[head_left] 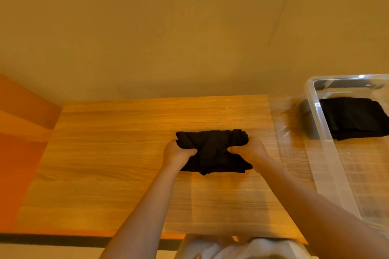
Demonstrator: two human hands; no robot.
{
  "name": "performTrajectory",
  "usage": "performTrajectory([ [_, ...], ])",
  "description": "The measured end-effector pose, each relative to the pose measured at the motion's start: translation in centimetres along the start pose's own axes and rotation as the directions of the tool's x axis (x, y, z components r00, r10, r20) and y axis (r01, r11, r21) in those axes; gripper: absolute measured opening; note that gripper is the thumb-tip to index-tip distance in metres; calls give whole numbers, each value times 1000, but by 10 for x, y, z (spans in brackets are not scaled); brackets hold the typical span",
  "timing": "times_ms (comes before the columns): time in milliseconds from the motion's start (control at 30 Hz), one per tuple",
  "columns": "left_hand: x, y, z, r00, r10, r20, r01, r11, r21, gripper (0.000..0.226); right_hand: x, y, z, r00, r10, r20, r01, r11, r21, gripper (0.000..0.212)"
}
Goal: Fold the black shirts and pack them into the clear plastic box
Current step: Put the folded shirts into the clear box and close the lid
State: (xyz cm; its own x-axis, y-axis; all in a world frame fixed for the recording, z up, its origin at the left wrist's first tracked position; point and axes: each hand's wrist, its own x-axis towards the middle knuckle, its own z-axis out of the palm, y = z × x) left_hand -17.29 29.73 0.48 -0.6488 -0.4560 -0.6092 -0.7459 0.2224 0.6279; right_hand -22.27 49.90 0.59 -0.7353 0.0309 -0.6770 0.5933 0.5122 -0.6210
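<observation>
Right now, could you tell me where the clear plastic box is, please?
In the head view, the clear plastic box sits at the right end of the wooden table, right of the black shirt gripped by both hands.

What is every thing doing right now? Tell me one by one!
left hand: grips the shirt's left side.
right hand: grips its right side.
black shirt: folded small, on the table.
clear plastic box: open, no lid.
folded shirts: lying inside the box.
</observation>
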Motion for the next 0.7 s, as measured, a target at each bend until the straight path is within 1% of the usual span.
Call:
performTrajectory([
  [67, -2, -2, 0, 1000, -17, 19, 18, 998, -55, 49, 1, 5, 0, 1000, -3, 8, 3, 1000, 28, 49],
  [133, -5, -5, 0, 1000, -3, 22, 5, 997, -74, 50, -2, 8, 3, 999, -44, -11, 44, 999, 16, 53],
  [200, -8, -8, 1, 998, 56, 3, -56, 997, -61, 56, -3, 12, 6, 993, -109, -33, 108, 994, -23, 55],
  [233, -10, -9, 2, 996, 93, -5, -93, 994, -59, 57, -4, 14, 7, 989, -144, -38, 143, 989, -25, 52],
  [300, -15, -12, 3, 988, 157, -5, -157, 985, -74, 57, -8, 16, 7, 981, -190, -22, 190, 982, 2, 43],
  [400, -23, -17, 5, 975, 223, -14, -223, 970, -91, 54, -14, 19, 5, 973, -232, -14, 232, 971, 49, 46],
  [600, -33, -12, 5, 952, 301, -58, -306, 940, -149, 50, -30, 19, -4, 932, -349, -97, 354, 935, 39, 46],
  [700, -37, 7, 5, 935, 344, -89, -354, 924, -143, 56, -38, 10, -15, 900, -409, -153, 421, 905, 59, 49],
])
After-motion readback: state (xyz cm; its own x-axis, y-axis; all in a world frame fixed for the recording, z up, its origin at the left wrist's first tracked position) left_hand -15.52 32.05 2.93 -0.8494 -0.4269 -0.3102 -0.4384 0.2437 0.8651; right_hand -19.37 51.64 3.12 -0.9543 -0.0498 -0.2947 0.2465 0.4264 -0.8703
